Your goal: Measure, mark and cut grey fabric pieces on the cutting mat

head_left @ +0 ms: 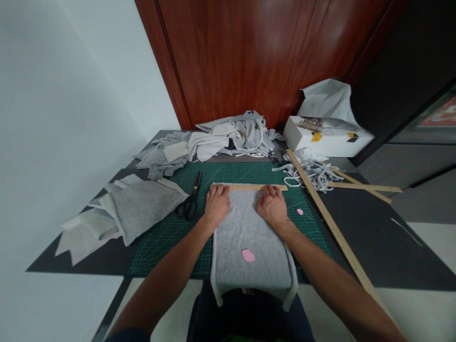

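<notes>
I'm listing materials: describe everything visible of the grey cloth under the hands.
The grey cloth looks soft, mottled and rectangular, with paler, curling side edges. It lies spread on the green mat, its near end drooping past the mat's edge. A wooden ruler crosses it near the far end, where the left hand and right hand rest. A pink piece lies on its nearer half.

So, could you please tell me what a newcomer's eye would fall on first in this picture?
Probably the glossy red-brown wooden panel across the top middle. Then, over a green gridded cutting mat, the left hand and right hand, both resting on a pale wooden ruler across the far end of a grey fabric piece. A small flat pink piece stands out on that fabric's near half.
</notes>
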Motion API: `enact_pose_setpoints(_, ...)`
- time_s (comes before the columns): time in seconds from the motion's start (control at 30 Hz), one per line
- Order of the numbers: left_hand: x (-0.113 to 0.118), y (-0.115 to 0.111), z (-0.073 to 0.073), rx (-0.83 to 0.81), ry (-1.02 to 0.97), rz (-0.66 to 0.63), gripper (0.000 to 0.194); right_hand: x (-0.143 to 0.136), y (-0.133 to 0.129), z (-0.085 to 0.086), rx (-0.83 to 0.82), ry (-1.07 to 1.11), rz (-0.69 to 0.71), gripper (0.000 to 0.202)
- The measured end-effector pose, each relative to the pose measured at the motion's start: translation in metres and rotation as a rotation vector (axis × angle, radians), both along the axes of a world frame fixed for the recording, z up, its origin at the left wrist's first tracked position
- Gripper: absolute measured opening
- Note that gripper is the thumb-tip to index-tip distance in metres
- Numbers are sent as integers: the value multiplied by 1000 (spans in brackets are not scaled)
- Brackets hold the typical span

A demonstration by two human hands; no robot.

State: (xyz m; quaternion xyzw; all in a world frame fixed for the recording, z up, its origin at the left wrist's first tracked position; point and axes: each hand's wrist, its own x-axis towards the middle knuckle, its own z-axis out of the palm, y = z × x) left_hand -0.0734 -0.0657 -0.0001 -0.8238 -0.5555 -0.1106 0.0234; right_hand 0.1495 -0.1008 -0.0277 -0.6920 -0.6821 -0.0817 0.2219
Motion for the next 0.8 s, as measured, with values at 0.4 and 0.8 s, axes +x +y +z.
enact_pose_setpoints(0.4, 2, -1, 1, 27, -3, 74, 43, 3, 2, -4, -7, -3, -46, 46)
enact_pose_setpoints(0.8, 3, 0, 2, 36, 31, 94, 42, 1, 2, -1, 8, 9, -85, 38)
